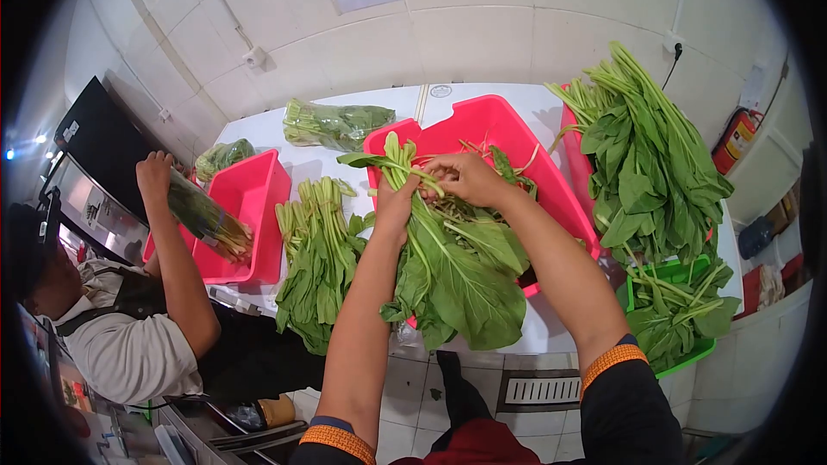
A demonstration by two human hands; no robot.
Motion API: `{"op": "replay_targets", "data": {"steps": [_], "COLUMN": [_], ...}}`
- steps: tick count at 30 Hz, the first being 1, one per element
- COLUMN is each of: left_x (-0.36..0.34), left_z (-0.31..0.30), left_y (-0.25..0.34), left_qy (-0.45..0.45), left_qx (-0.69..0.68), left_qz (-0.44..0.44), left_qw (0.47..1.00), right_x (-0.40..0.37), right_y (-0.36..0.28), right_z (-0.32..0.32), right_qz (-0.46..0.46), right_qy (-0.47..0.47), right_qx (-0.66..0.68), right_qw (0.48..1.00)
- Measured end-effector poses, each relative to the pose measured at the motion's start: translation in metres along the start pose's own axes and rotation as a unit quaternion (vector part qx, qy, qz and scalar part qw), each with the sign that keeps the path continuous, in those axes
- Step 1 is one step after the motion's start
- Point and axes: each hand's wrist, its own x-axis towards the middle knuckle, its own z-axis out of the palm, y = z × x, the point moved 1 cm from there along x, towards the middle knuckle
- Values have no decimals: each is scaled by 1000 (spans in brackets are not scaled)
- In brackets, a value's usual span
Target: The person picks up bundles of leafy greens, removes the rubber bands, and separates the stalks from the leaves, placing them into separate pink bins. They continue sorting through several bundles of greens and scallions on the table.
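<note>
Over pink tub [504, 125], mid tabletop [258, 133]: left hand [394, 207] clasps greens bunch [457, 275] at stems; right hand [461, 176] pinches its stalks. Gathering step judged underway; stem ends uneven, alignment needed.

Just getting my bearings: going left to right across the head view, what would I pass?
Co-worker's wrapped bunch, small pink tub, loose greens pile, leafy bunch gripped by left hand and right hand, tall greens heap, fire extinguisher.

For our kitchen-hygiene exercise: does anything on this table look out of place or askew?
The loose bunch of greens left of the pink tub drapes its leaves over the table's front edge. The heap of greens at right overflows its crate. Nothing looks spilled.
</note>
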Motion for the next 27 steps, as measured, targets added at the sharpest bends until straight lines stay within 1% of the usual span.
{"op": "replay_targets", "data": {"steps": [1, 2, 4, 7, 8, 9, 10, 13, 15, 16, 17, 19, 20, 23, 26, 27], "left_x": [4, 7, -2, -11, -11, -11, -11, -3, 2, -2, -7, -10, -11, -12, -18, -19], "left_z": [-3, -6, 2, 11, 13, 13, 12, 4, -2, 3, 7, 9, 9, 10, 15, 15], "left_y": [-3, -6, 2, 11, 13, 13, 12, 8, 4, 9, 13, 16, 15, 14, 18, 18], "left_qy": [-14, -28, 2, 21, 24, 12, -1, -27, -44, -51, -59, -72, -78, -103, -106, -102], "left_qx": [-9, -19, -14, -5, -2, -3, -5, -21, -45, -56, -66, -77, -81, -77, -55, -47], "left_qz": [-1, -1, -10, -38, -48, -48, -49, -65, -75, -65, -55, -52, -61, -75, -81, -81], "left_qw": [1000, 999, 1000, 999, 999, 999, 999, 997, 995, 995, 995, 993, 992, 989, 990, 990], "right_x": [2, 3, 2, 8, 11, 13, 15, 14, 3, -2, -2, 3, 4, 5, 4, 4], "right_y": [2, 3, -5, -2, -1, -2, 1, 3, -4, -11, -14, -4, 1, -9, -12, -11], "right_z": [1, 1, 4, -10, -17, -25, -35, -67, -69, -66, -59, -56, -54, -27, -17, -15], "right_qz": [-9, -18, -34, -58, -91, -124, -155, -226, -175, -151, -147, -4, 68, 172, 181, 173], "right_qy": [11, 29, 68, 239, 323, 404, 481, 590, 583, 578, 548, 419, 348, 213, 120, 122], "right_qx": [37, 25, 1, -44, 7, 58, 109, 166, 180, 188, 232, 236, 233, 115, 83, 76], "right_qw": [999, 999, 997, 968, 942, 904, 856, 757, 773, 780, 790, 877, 906, 955, 973, 974]}}
